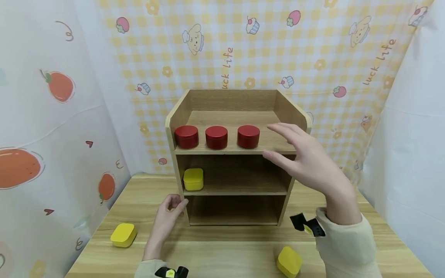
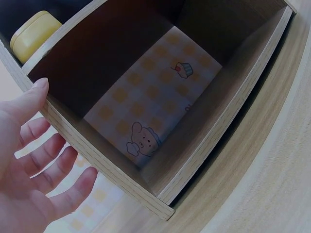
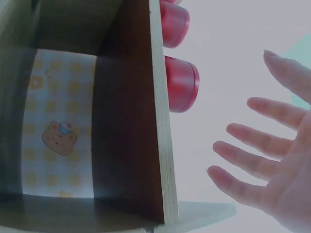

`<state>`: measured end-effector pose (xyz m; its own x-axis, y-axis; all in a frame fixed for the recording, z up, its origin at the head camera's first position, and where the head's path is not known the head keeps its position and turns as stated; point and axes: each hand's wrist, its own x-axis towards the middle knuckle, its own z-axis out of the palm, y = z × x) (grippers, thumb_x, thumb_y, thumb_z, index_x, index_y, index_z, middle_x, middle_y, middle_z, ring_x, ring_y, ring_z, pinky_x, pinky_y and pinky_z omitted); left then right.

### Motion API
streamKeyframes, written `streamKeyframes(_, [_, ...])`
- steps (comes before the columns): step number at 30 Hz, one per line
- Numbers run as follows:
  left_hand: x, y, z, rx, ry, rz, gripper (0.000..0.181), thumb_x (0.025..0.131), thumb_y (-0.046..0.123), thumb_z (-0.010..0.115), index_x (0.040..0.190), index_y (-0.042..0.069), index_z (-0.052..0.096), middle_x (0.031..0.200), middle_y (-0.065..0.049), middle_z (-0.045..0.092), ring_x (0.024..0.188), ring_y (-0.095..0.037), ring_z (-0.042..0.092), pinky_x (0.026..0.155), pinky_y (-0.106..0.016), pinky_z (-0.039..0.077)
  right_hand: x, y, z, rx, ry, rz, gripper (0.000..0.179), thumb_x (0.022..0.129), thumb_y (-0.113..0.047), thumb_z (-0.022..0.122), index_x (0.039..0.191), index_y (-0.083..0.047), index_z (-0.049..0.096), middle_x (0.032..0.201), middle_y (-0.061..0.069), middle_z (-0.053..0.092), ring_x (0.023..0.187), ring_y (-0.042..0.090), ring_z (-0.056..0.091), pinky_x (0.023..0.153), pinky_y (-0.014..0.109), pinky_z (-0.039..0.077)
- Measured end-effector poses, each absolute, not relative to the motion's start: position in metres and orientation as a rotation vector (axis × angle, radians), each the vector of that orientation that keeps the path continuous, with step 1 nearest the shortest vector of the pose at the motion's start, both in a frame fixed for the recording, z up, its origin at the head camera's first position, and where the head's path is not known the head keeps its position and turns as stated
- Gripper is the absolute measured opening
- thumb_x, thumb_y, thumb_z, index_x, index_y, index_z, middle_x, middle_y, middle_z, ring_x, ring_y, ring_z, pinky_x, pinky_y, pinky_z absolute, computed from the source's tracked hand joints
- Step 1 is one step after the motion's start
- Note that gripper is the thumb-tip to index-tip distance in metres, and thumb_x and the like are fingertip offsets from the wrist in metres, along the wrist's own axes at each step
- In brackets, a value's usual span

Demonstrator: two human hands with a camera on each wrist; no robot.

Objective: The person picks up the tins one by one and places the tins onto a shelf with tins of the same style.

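A small wooden shelf (image 1: 231, 194) stands on the table, with three round red tins in a row on its top board: a left tin (image 1: 186, 137), a middle tin (image 1: 216, 138) and a right tin (image 1: 248, 136). My right hand (image 1: 307, 160) hovers in front of the top board's right part, fingers extended, apart from the right tin and holding nothing. Low on the shelf's left side panel, my left hand (image 1: 167, 216) holds the panel, thumb on its front edge and fingers along the outside. A yellow square tin (image 1: 193, 179) sits at the left of the middle compartment.
On the table, one yellow tin (image 1: 123, 235) lies to the left of my left hand, and another yellow tin (image 1: 289, 261) lies at the front right. Behind the shelf hangs a checked curtain (image 1: 222, 38), with white cloth on both sides.
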<state>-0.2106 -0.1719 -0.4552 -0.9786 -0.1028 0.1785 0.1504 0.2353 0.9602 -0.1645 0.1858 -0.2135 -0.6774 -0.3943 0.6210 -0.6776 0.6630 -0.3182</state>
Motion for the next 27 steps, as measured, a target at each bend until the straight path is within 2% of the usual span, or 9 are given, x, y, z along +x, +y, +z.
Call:
streamKeyframes(5, [-0.211, -0.171, -0.457, -0.042, -2.306, -1.822, 0.033, 0.092, 0.028, 0.071, 0.107, 0.004, 0.056, 0.097, -0.011, 0.057, 0.085, -0.018, 0.057, 0.074, -0.037, 0.056, -0.148, 0.206, -0.234, 0.760, -2.293, 0.754, 0.052, 0.087, -0.016, 0.076, 0.135, -0.014, 0.057, 0.127, 0.001, 0.060, 0.106, 0.018, 0.058, 0.083, 0.027, 0.045])
streamKeyframes(11, [-0.212, -0.169, -0.456, -0.052, -2.289, -1.853, 0.035, 0.091, 0.031, 0.072, 0.107, 0.004, 0.056, 0.098, -0.011, 0.055, 0.086, -0.018, 0.057, 0.075, -0.036, 0.056, -0.133, 0.230, -0.268, 0.654, -2.251, 0.802, 0.048, 0.083, -0.006, 0.078, 0.128, -0.013, 0.062, 0.116, 0.000, 0.066, 0.100, 0.003, 0.059, 0.084, 0.013, 0.044])
streamKeyframes(15, [-0.212, -0.170, -0.456, -0.044, -2.293, -1.859, 0.035, 0.091, 0.031, 0.071, 0.106, 0.004, 0.056, 0.097, -0.011, 0.054, 0.085, -0.019, 0.057, 0.075, -0.036, 0.056, -0.133, 0.245, -0.294, 0.579, -2.242, 0.846, 0.051, 0.080, -0.004, 0.080, 0.127, -0.014, 0.063, 0.114, 0.001, 0.066, 0.101, -0.001, 0.058, 0.086, 0.010, 0.042])
streamKeyframes(18, [-0.212, -0.171, -0.456, -0.033, -2.286, -1.866, 0.033, 0.091, 0.029, 0.071, 0.105, 0.004, 0.056, 0.097, -0.011, 0.054, 0.086, -0.018, 0.056, 0.075, -0.037, 0.056, -0.134, 0.254, -0.310, 0.490, -2.280, 0.890, 0.049, 0.081, -0.007, 0.080, 0.127, -0.016, 0.064, 0.114, -0.005, 0.066, 0.100, -0.003, 0.057, 0.074, 0.018, 0.049])
streamKeyframes(22, [-0.212, -0.172, -0.456, -0.033, -2.280, -1.873, 0.033, 0.091, 0.029, 0.071, 0.106, 0.003, 0.055, 0.098, -0.012, 0.053, 0.089, -0.019, 0.055, 0.077, -0.038, 0.056, -0.139, 0.267, -0.330, 0.387, -2.356, 0.935, 0.045, 0.086, -0.014, 0.077, 0.128, -0.018, 0.062, 0.114, -0.009, 0.064, 0.098, -0.007, 0.055, 0.061, 0.019, 0.045])
streamKeyframes(27, [-0.213, -0.172, -0.456, -0.032, -2.287, -1.867, 0.036, 0.091, 0.031, 0.071, 0.108, 0.004, 0.055, 0.101, -0.012, 0.054, 0.091, -0.019, 0.055, 0.077, -0.037, 0.056, -0.150, 0.286, -0.353, 0.353, -2.406, 0.994, 0.042, 0.090, -0.014, 0.073, 0.130, -0.011, 0.060, 0.117, 0.003, 0.064, 0.094, -0.005, 0.058, 0.070, 0.011, 0.046])
